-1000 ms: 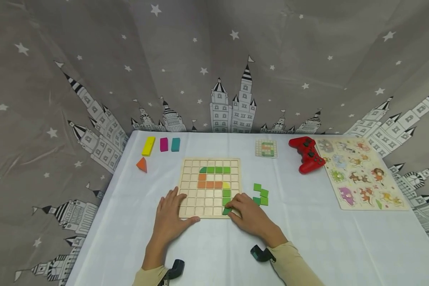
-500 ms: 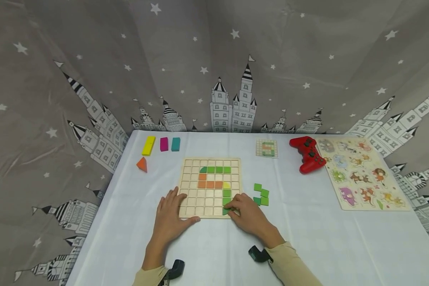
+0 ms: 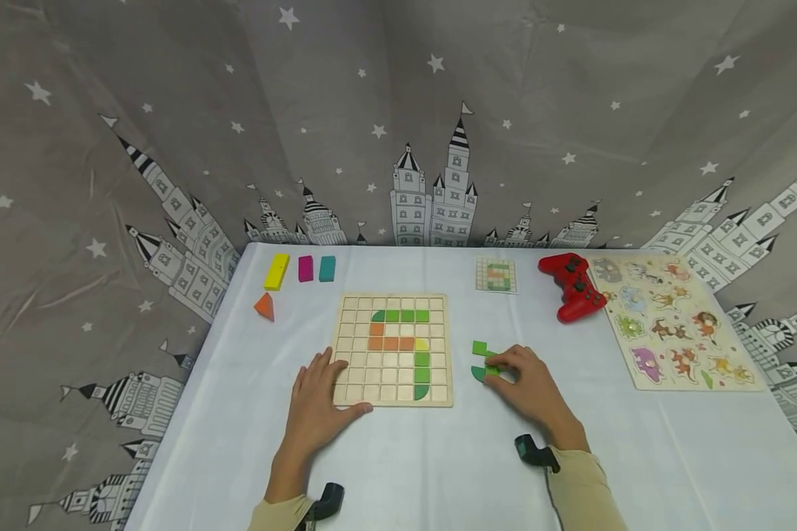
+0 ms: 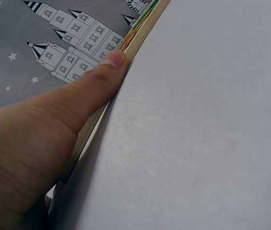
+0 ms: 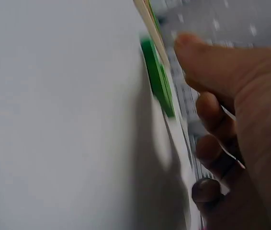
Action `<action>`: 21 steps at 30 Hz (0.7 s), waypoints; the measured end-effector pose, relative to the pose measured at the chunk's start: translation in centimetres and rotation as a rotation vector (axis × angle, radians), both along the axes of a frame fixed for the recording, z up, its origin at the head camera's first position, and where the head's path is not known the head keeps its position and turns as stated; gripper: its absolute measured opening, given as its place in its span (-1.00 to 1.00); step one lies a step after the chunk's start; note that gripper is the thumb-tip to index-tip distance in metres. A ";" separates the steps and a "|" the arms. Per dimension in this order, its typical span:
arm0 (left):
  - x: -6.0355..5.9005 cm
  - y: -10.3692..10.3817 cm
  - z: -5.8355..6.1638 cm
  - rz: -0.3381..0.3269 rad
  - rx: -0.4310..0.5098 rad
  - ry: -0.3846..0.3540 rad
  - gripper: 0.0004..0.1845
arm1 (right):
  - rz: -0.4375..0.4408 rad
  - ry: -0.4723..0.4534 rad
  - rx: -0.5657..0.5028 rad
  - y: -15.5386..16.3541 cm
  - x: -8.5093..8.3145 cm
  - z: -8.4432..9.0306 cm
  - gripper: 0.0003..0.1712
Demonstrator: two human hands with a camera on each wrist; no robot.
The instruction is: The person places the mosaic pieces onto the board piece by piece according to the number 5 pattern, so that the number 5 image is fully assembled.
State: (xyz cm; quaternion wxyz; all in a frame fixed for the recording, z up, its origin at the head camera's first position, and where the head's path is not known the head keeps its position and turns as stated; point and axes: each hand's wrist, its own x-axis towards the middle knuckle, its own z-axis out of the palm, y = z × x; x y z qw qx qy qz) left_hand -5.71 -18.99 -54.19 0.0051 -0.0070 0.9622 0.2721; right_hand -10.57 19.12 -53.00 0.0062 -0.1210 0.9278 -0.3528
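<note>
A wooden grid board (image 3: 372,376) lies in front of me, with green, orange and yellow tiles forming an S-like line. At its lower end sits a dark green quarter-round tile (image 3: 421,392). My left hand (image 3: 315,405) rests at the board's near left corner, fingers along the left side and thumb (image 4: 109,67) against the front edge. Right of the board, my right hand (image 3: 534,387) reaches over the loose tiles, thumb and fingertips right at a green square tile (image 3: 491,370). Beside it lie a dark green quarter-round tile (image 3: 478,374) and another green square (image 3: 480,347).
A small pattern card (image 3: 496,275) lies behind the board. To the right are a red game controller (image 3: 573,287) and an animal puzzle board (image 3: 671,324). Yellow (image 3: 276,272), magenta (image 3: 305,268) and teal blocks (image 3: 327,268) and an orange wedge (image 3: 264,306) stand at back left.
My right hand has let go of the dark green quarter-round tile, leaving it in the board's lower right, and has moved right to the loose green tiles. The left hand has stayed put.
</note>
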 end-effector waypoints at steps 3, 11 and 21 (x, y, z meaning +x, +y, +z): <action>0.0 0.0 0.0 -0.001 -0.001 0.002 0.03 | -0.021 -0.056 0.032 1.7 0.1 -0.2 -0.66; -0.1 0.2 0.1 -0.002 -0.004 -0.008 0.03 | -0.029 -0.100 0.078 2.2 0.1 -0.5 -0.67; -0.1 0.2 0.0 -0.001 -0.004 -0.005 0.02 | -0.019 -0.085 0.107 1.9 0.2 -0.7 -0.64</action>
